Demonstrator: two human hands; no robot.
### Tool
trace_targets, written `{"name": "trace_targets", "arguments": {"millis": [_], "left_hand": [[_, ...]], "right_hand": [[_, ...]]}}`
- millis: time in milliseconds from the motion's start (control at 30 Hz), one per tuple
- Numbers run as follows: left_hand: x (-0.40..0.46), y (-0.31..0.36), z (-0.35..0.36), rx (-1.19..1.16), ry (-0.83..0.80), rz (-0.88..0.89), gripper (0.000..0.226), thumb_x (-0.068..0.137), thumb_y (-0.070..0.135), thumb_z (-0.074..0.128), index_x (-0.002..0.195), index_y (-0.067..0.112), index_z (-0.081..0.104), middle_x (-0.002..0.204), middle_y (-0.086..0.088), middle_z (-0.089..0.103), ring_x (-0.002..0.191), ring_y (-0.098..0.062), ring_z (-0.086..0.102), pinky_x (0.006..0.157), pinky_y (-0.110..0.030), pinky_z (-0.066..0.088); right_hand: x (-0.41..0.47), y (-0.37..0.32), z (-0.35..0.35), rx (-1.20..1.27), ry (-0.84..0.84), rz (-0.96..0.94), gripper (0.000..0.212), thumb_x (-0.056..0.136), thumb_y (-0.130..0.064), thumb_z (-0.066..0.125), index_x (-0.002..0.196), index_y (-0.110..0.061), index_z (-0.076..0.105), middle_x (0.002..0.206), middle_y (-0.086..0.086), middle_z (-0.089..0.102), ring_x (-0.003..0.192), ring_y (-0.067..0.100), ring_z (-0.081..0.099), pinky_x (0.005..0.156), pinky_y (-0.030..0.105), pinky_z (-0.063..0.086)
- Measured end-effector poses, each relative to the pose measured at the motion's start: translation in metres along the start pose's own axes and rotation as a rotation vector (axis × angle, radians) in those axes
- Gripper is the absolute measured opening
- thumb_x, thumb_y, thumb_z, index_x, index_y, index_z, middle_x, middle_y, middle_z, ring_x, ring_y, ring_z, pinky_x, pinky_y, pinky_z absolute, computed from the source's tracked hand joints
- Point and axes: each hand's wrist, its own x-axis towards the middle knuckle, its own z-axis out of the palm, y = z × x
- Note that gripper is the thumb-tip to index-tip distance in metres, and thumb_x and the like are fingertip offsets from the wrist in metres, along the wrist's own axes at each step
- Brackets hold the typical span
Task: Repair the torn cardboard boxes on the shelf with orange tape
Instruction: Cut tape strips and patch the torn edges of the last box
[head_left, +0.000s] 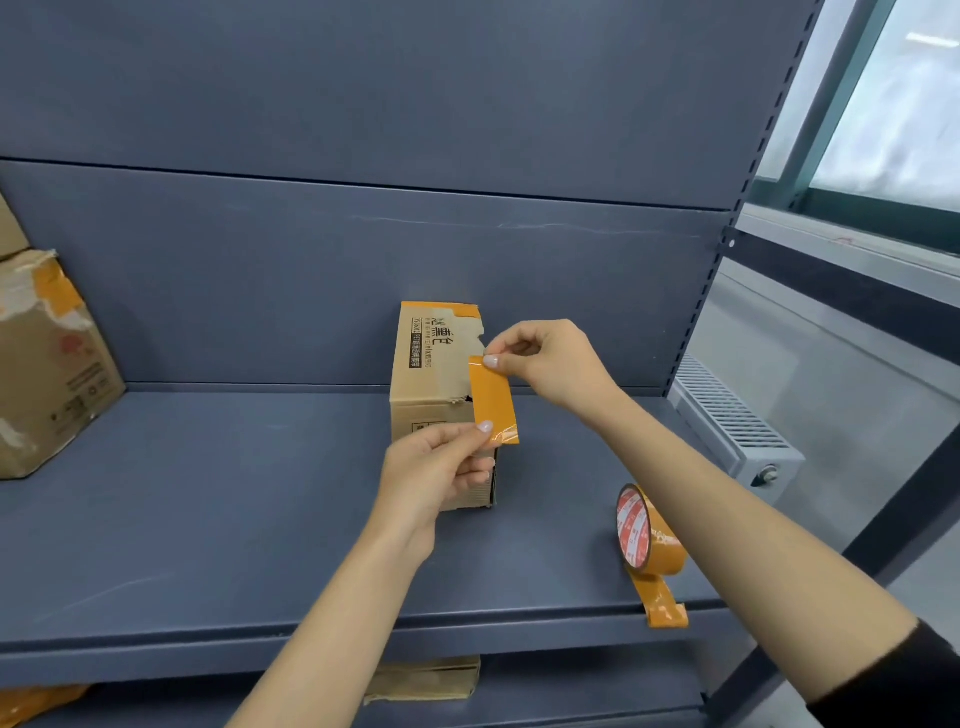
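Note:
A small torn cardboard box stands upright in the middle of the blue shelf, with orange tape on its top edge and a ragged tear down its right side. A cut strip of orange tape is stretched in front of that tear. My right hand pinches the strip's upper end, and my left hand pinches its lower end. The orange tape roll stands on edge at the shelf's front right, its loose end hanging over the shelf lip.
A larger torn box with orange tape patches sits at the far left of the shelf. Another cardboard piece lies on the shelf below. A radiator and a window are to the right of the shelf upright.

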Motion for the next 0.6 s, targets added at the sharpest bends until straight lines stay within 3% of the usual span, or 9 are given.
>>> {"name": "trace_targets", "arguments": {"millis": [200,600], "left_hand": [[0.009,0.006,0.001,-0.016,0.027,-0.028,0.008,0.083,0.013,0.073,0.085,0.006,0.071,0.07,0.0,0.073,0.051,-0.004,0.059,0.054,-0.015,0.053],[0.012,0.003,0.0,0.003,0.034,-0.062,0.009,0.084,0.014,0.073,0.089,0.008,0.071,0.075,-0.001,0.075,0.048,-0.003,0.055,0.052,-0.015,0.05]], "right_hand": [[0.012,0.011,0.006,0.007,-0.026,0.049,0.003,0.084,-0.015,0.076,0.084,-0.016,0.073,0.079,-0.012,0.067,0.073,-0.001,0.062,0.067,0.007,0.046],[0.015,0.021,0.013,-0.008,-0.011,0.051,0.004,0.084,-0.015,0.076,0.085,-0.017,0.073,0.081,-0.009,0.067,0.075,0.0,0.061,0.07,0.009,0.047]]}}
